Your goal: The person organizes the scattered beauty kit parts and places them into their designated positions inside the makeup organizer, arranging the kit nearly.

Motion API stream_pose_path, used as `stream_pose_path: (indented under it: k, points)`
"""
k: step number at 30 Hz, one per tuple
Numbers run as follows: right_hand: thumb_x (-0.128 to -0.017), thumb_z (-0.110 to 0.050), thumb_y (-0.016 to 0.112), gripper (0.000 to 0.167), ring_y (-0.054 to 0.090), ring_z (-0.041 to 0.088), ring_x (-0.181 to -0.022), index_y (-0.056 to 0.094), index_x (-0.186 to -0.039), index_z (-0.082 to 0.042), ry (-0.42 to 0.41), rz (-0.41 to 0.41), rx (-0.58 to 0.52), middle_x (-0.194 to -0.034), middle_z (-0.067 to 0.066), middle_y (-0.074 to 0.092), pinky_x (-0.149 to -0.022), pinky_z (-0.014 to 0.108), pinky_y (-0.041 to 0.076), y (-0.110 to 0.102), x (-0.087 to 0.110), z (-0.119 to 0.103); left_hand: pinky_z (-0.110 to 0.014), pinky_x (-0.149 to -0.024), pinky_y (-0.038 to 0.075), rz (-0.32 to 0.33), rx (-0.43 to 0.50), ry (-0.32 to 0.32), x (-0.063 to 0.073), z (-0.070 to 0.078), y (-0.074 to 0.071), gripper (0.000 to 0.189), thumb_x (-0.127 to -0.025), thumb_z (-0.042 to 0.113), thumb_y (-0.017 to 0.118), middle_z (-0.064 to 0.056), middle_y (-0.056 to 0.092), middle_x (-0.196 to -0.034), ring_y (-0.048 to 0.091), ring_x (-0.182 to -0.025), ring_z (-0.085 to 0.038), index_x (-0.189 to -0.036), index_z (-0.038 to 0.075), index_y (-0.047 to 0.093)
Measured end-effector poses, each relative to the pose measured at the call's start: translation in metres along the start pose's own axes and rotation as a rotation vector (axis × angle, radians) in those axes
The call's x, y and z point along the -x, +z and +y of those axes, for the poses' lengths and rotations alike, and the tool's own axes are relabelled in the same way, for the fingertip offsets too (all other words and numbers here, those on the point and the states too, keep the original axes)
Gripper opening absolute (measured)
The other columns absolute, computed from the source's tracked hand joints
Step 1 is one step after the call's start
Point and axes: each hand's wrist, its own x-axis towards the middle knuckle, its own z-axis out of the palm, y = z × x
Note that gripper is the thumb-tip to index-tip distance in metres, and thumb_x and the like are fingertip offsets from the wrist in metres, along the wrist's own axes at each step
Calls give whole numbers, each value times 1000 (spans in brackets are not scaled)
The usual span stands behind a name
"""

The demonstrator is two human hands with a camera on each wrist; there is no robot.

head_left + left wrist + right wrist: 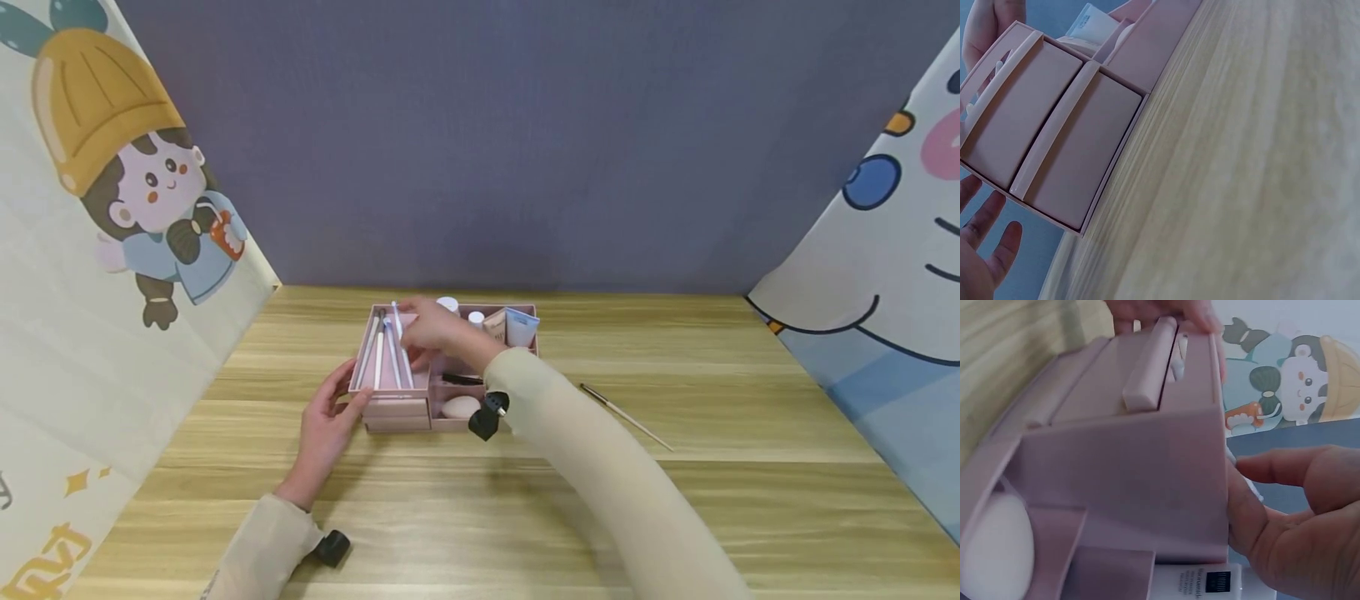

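A pink desktop organizer [397,412] with two drawers at its left front stands on the table. Its top left tray holds several slim light-handled makeup brushes [378,358]. My left hand [326,417] grips the organizer's left front corner, thumb at the front edge and fingers along the side. Over the tray's right side, my right hand [431,327] pinches a slim white brush [397,315] standing at a tilt in the tray. In the right wrist view, the fingers mostly hide this brush [1254,489].
In the organizer's right compartments are a blue-white tube [521,327], a beige tube [495,323], white-capped bottles [476,318], a black item [461,379] and a white egg-shaped sponge [461,407]. Another brush [626,416] lies on the wooden table [750,500] to the right. A grey wall [510,167] stands behind.
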Motion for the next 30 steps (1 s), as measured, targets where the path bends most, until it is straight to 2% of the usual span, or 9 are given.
stream_pose_path:
  k: [3, 7, 13, 17, 21, 26, 30]
  points:
    - [-86, 16, 53, 73, 57, 23, -53, 30, -153, -3, 39, -33, 42, -67, 17, 55, -44, 27, 53, 1, -2, -2, -14, -80, 47, -3, 0, 4, 0, 1, 0, 52, -94, 4, 67, -19, 58, -134, 54, -104, 2, -143, 2, 51]
    - [-87, 15, 52, 71, 58, 21, -51, 29, -152, -2, 70, -40, 59, -64, 16, 56, -45, 27, 54, 1, -2, -3, -14, -80, 47, -5, -4, 6, 1, 1, 0, 52, -94, 3, 67, -20, 58, -135, 54, -104, 2, -143, 1, 51]
    - [-88, 14, 54, 68, 59, 21, -53, 33, -151, -1, 60, -52, 43, -65, 16, 57, -48, 27, 55, -1, 0, -3, -14, -79, 47, -2, -4, 17, 2, 2, 0, 52, -93, 1, 67, -21, 58, -134, 54, -103, 3, -143, 1, 51]
    - [-89, 12, 56, 64, 61, 22, -57, 35, -148, 2, -2, -74, 43, -72, 16, 59, -52, 29, 57, -4, 3, 0, -15, -79, 47, 0, 0, 24, 2, 2, 0, 52, -93, 1, 67, -21, 58, -134, 54, -103, 3, -142, 1, 51]
    - [-89, 12, 57, 61, 62, 21, -67, 38, -146, 3, -95, -90, 7, -84, 15, 59, -63, 32, 59, -8, 9, 8, -15, -79, 47, 0, 2, 32, 2, 2, 1, 51, -93, 1, 67, -21, 59, -132, 54, -103, 2, -142, 0, 52]
    - [-91, 10, 58, 56, 64, 18, -75, 43, -145, 4, -230, -91, -62, -91, 12, 60, -73, 34, 59, -11, 19, 22, -15, -79, 48, 9, 9, 43, 3, 2, 1, 51, -92, -1, 67, -22, 59, -131, 55, -102, 1, -141, 0, 52]
    - [-90, 12, 60, 55, 64, 16, -78, 43, -142, 7, -311, -76, -161, -93, 11, 61, -79, 34, 58, -10, 24, 32, -14, -79, 47, 8, 4, 32, 3, 2, 0, 51, -93, 0, 67, -21, 58, -133, 55, -104, 1, -142, 0, 52]
